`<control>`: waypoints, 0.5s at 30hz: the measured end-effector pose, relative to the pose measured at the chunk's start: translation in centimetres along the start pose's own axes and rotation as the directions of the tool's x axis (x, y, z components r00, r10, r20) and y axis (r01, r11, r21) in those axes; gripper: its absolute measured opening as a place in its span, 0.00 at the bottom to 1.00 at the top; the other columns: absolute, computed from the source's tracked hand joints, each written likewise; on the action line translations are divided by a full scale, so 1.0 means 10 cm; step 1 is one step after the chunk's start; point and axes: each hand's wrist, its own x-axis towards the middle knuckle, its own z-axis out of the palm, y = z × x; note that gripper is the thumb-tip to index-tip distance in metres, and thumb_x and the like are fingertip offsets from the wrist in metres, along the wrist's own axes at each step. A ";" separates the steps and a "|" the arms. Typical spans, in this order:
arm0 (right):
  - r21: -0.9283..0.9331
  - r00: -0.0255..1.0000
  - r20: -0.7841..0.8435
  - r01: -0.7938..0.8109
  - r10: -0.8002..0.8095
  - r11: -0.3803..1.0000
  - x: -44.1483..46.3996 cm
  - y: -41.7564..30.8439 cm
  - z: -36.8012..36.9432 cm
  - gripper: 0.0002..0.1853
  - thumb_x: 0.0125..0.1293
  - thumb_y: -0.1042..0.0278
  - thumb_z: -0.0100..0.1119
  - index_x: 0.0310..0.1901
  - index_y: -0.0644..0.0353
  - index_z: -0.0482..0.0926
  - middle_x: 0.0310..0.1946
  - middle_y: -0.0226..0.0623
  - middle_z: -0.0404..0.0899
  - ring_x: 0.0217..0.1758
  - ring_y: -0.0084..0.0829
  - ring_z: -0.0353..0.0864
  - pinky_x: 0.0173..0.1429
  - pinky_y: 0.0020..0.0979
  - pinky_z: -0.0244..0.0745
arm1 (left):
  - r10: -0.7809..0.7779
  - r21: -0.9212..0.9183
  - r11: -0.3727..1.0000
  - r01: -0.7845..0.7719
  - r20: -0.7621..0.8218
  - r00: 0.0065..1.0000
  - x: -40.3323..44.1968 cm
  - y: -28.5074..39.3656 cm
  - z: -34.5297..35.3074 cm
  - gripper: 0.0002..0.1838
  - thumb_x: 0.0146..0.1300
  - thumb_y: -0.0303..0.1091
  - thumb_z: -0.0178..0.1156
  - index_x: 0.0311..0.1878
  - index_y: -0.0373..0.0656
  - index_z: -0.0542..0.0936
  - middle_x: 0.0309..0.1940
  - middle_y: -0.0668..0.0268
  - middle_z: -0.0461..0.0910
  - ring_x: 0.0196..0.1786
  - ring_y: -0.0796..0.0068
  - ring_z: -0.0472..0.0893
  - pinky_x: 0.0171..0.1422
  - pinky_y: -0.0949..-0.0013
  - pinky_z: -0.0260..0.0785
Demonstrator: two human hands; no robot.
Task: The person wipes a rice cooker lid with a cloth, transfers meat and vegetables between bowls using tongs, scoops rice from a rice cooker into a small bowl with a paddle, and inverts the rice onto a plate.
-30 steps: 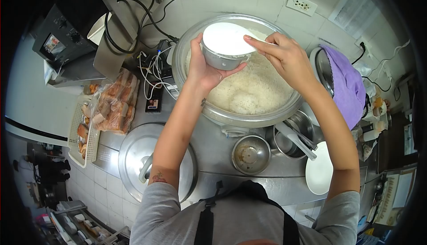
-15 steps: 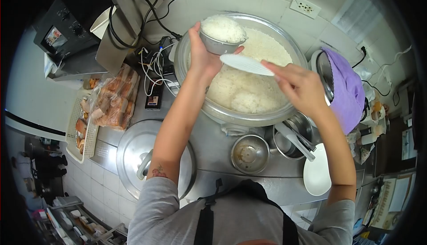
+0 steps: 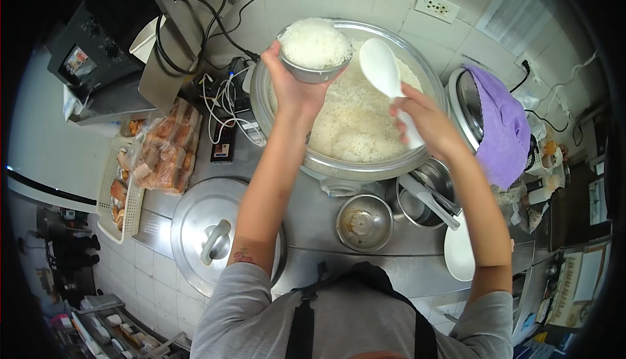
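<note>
My left hand (image 3: 301, 88) grips a grey metal bowl (image 3: 313, 73) from below and the side. White cooked rice (image 3: 317, 43) is heaped above its rim. My right hand (image 3: 420, 119) is closed round the handle of a white rice paddle (image 3: 381, 65), whose blade points up and to the left, just right of the bowl. Under both hands stands a large round metal pot (image 3: 438, 75), holding a wide bed of rice (image 3: 365, 134) with a mound near its front.
Front of the pot are a small steel bowl (image 3: 365, 223), a saucepan with utensils (image 3: 427, 193) and a white oval dish (image 3: 460, 254). A large lid (image 3: 195, 219) lies left, near bagged bread (image 3: 168, 153) and a basket (image 3: 130, 209). A purple cloth (image 3: 499, 124) drapes a cooker at right.
The paddle has swung from lying nearly level below the bowl to pointing upward, its blade now beside the bowl. My left hand and the rice-filled bowl have shifted slightly left.
</note>
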 end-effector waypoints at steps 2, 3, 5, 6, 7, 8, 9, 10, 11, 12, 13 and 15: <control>0.321 0.993 0.109 -0.073 0.040 0.944 -0.03 -0.12 0.25 0.31 0.75 0.64 0.46 0.76 0.56 0.53 0.30 0.33 0.69 0.27 0.21 0.71 0.26 0.30 0.75 | 0.080 0.040 0.996 -0.081 0.018 0.997 0.03 -0.07 -0.04 0.36 0.68 0.58 0.38 0.70 0.42 0.65 0.70 0.56 0.65 0.71 0.51 0.67 0.72 0.40 0.60; 0.318 0.990 0.133 0.007 -0.052 0.948 -0.04 -0.15 0.37 0.33 0.74 0.65 0.46 0.77 0.58 0.49 0.31 0.33 0.69 0.28 0.22 0.71 0.25 0.30 0.76 | 0.120 0.061 0.991 -0.121 0.026 0.992 0.03 -0.11 -0.07 0.35 0.68 0.58 0.39 0.70 0.42 0.65 0.70 0.56 0.66 0.70 0.52 0.68 0.72 0.43 0.60; 0.205 0.983 0.133 0.097 -0.126 0.974 -0.06 -0.22 0.57 0.36 0.74 0.66 0.46 0.78 0.59 0.44 0.33 0.34 0.70 0.28 0.23 0.71 0.24 0.29 0.76 | 0.212 0.048 0.977 -0.210 -0.053 0.976 0.02 -0.21 -0.13 0.33 0.66 0.53 0.46 0.72 0.48 0.61 0.69 0.56 0.63 0.70 0.55 0.66 0.72 0.47 0.60; 0.089 0.988 0.107 0.102 -0.112 0.991 -0.08 -0.28 0.66 0.36 0.74 0.67 0.46 0.78 0.59 0.43 0.33 0.34 0.70 0.28 0.23 0.71 0.23 0.29 0.77 | 0.259 0.043 0.966 -0.256 -0.093 0.961 0.00 -0.24 -0.14 0.34 0.65 0.50 0.49 0.73 0.51 0.59 0.69 0.56 0.62 0.71 0.56 0.65 0.72 0.49 0.60; -0.028 0.992 0.078 0.104 -0.102 0.994 -0.09 -0.32 0.73 0.36 0.74 0.67 0.46 0.78 0.60 0.43 0.32 0.34 0.70 0.28 0.23 0.71 0.23 0.29 0.77 | 0.295 0.089 0.954 -0.287 -0.104 0.950 -0.05 -0.24 -0.11 0.34 0.65 0.48 0.49 0.73 0.52 0.59 0.69 0.56 0.61 0.70 0.56 0.65 0.72 0.49 0.60; -0.056 0.986 0.037 0.165 -0.163 0.985 -0.05 -0.21 0.82 0.36 0.74 0.67 0.45 0.78 0.59 0.42 0.31 0.35 0.70 0.26 0.23 0.70 0.23 0.29 0.78 | 0.332 0.132 0.939 -0.317 -0.112 0.937 -0.12 -0.24 -0.07 0.34 0.64 0.46 0.50 0.73 0.53 0.58 0.68 0.56 0.61 0.70 0.56 0.64 0.72 0.49 0.60; -0.079 0.986 0.037 0.165 -0.163 0.983 -0.07 -0.22 0.84 0.35 0.74 0.67 0.45 0.78 0.58 0.42 0.31 0.35 0.70 0.26 0.23 0.70 0.23 0.29 0.78 | 0.369 0.175 0.922 -0.346 -0.121 0.922 -0.17 -0.23 -0.05 0.34 0.63 0.44 0.51 0.74 0.54 0.57 0.68 0.56 0.60 0.70 0.56 0.64 0.71 0.49 0.61; -0.101 0.986 0.038 0.164 -0.161 0.981 -0.09 -0.23 0.86 0.35 0.75 0.67 0.45 0.78 0.58 0.42 0.30 0.36 0.70 0.25 0.23 0.70 0.23 0.29 0.78 | 0.374 0.170 0.920 -0.352 -0.117 0.920 -0.19 -0.23 -0.05 0.34 0.63 0.43 0.51 0.74 0.54 0.57 0.67 0.55 0.60 0.70 0.56 0.64 0.71 0.49 0.61; -0.125 0.987 0.039 0.162 -0.158 0.979 -0.10 -0.23 0.88 0.35 0.75 0.67 0.45 0.78 0.58 0.43 0.30 0.36 0.70 0.25 0.23 0.70 0.23 0.29 0.78 | 0.379 0.165 0.919 -0.359 -0.114 0.918 -0.20 -0.22 -0.06 0.34 0.63 0.43 0.51 0.73 0.54 0.58 0.67 0.55 0.60 0.69 0.56 0.64 0.71 0.48 0.61; -0.147 0.984 0.034 0.180 -0.176 0.973 -0.11 -0.22 0.88 0.35 0.75 0.67 0.45 0.78 0.58 0.43 0.30 0.36 0.70 0.25 0.23 0.70 0.23 0.30 0.78 | 0.386 0.159 0.917 -0.367 -0.114 0.915 -0.21 -0.21 -0.07 0.34 0.63 0.42 0.51 0.73 0.54 0.58 0.66 0.55 0.60 0.69 0.56 0.64 0.71 0.48 0.61; -0.168 0.980 0.029 0.198 -0.196 0.966 -0.12 -0.20 0.88 0.35 0.75 0.68 0.45 0.78 0.58 0.43 0.30 0.36 0.70 0.25 0.24 0.70 0.23 0.30 0.78 | 0.382 0.163 0.918 -0.361 -0.122 0.916 -0.21 -0.21 -0.10 0.34 0.62 0.42 0.51 0.73 0.54 0.58 0.67 0.55 0.60 0.69 0.56 0.64 0.71 0.48 0.61; -0.187 0.980 0.034 0.199 -0.196 0.962 -0.15 -0.22 0.88 0.35 0.75 0.68 0.45 0.78 0.58 0.43 0.30 0.37 0.71 0.24 0.24 0.71 0.23 0.30 0.78 | 0.373 0.170 0.921 -0.350 -0.132 0.918 -0.21 -0.22 -0.13 0.34 0.62 0.42 0.52 0.73 0.54 0.58 0.67 0.55 0.59 0.69 0.56 0.63 0.70 0.48 0.62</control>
